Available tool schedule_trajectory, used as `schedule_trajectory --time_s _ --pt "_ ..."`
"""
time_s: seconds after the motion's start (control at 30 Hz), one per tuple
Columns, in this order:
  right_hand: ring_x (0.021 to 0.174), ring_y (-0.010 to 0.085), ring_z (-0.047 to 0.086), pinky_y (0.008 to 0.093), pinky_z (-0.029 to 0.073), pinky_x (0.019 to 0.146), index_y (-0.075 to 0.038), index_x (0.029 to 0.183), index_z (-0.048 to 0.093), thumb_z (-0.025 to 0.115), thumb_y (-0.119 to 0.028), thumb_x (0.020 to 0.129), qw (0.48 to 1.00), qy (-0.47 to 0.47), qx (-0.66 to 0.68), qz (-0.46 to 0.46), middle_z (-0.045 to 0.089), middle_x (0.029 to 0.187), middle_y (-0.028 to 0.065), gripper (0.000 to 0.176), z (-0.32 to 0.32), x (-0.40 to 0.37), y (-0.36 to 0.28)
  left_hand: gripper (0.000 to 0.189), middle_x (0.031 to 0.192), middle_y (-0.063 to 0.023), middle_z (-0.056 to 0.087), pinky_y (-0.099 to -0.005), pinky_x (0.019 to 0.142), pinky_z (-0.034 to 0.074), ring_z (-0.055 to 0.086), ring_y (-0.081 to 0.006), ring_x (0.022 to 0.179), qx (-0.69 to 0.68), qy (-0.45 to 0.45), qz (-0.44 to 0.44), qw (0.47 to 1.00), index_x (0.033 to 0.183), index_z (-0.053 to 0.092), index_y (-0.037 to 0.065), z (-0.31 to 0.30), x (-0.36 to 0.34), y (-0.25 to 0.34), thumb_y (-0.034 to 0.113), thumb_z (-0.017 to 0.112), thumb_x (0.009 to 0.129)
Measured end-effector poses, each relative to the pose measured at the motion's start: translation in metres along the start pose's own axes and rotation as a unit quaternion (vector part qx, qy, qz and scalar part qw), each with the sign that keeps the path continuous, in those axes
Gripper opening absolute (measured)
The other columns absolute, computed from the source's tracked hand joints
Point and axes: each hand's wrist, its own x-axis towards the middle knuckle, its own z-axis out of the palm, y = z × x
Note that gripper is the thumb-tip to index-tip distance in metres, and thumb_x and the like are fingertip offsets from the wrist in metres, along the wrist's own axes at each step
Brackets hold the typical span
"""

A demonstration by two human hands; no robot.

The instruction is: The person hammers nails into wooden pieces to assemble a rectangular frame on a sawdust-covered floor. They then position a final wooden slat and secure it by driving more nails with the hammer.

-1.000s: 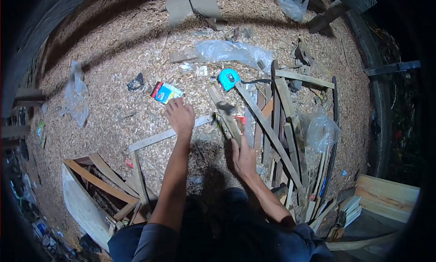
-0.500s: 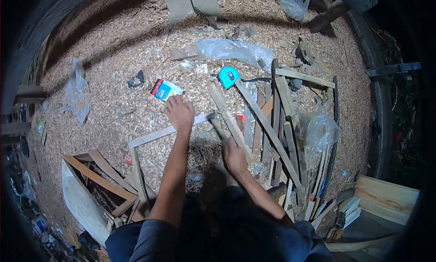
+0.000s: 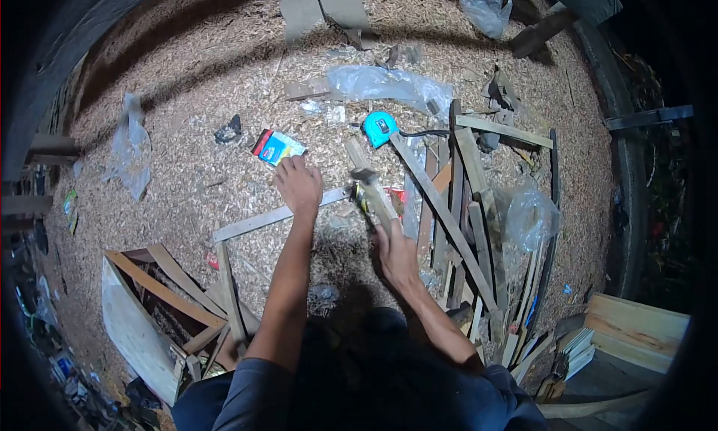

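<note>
A hammer [image 3: 364,175] is in my right hand [image 3: 398,255], which is closed around its handle. The hammer head is slightly blurred and sits above the right end of a pale wooden strip [image 3: 258,222]. My left hand [image 3: 298,186] is over that same strip, palm down, fingers bent and apart, with nothing visible in them. Just beyond its fingertips lies a blue, red and white packet [image 3: 278,147]. Another wooden strip [image 3: 355,153] runs behind the hammer. Past it rests a turquoise tape measure [image 3: 379,127].
Several wooden strips [image 3: 449,222] are piled to the right beside a clear plastic bag [image 3: 532,218]. A wooden frame piece [image 3: 168,289] stands at lower left. Plastic sheeting [image 3: 389,85] lies farther off on ground covered in wood shavings [image 3: 202,147].
My right hand has turned and the hammer head has lifted up and right, off the strip's end. My left hand has stayed nearly in place.
</note>
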Motion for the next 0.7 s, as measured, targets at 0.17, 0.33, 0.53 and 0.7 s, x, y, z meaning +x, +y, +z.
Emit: schedule_trajectory --time_s 0.17,0.33,0.53,0.7 --pt "0.063 0.0485 0.06 0.0533 0.044 0.053 0.0 0.101 0.049 0.055 -0.024 0.098 0.996 0.006 -0.073 -0.045 0.058 0.066 0.0288 0.025 0.038 -0.006 0.039 0.028 0.105 -0.012 0.051 -0.0448 0.09 0.037 0.047 -0.0298 0.107 0.014 0.009 0.001 1.0 0.1 0.054 0.007 0.001 -0.001 -0.002 0.025 0.058 0.079" --pt "0.061 0.049 0.059 0.0542 0.043 0.053 0.0 0.099 0.05 0.054 -0.025 0.098 0.999 -0.022 -0.048 -0.01 0.058 0.065 0.0283 0.026 -0.004 -0.004 -0.002 0.031 0.109 -0.0127 0.049 -0.0453 0.092 0.036 0.046 -0.0306 0.108 0.004 -0.016 -0.007 1.0 0.104 0.053 0.006 -0.005 0.0 0.003 0.026 0.057 0.08" --pt "0.063 0.0499 0.058 0.0552 0.043 0.055 0.0 0.098 0.049 0.055 -0.021 0.097 0.994 -0.05 -0.1 0.007 0.059 0.066 0.0282 0.022 0.025 -0.006 0.011 0.033 0.109 -0.0122 0.049 -0.0453 0.092 0.036 0.046 -0.0302 0.108 -0.006 -0.011 0.0 1.0 0.105 0.053 0.006 -0.003 -0.003 0.001 0.026 0.06 0.08" --pt "0.069 0.0516 0.056 0.0511 0.043 0.059 0.003 0.105 0.052 0.053 -0.019 0.098 0.995 0.056 0.077 0.007 0.057 0.073 0.0304 0.023 -0.016 -0.019 -0.03 0.032 0.108 -0.0125 0.05 -0.0449 0.093 0.036 0.046 -0.0296 0.109 0.012 -0.017 -0.005 1.0 0.103 0.053 0.006 -0.007 -0.002 0.002 0.026 0.062 0.079"
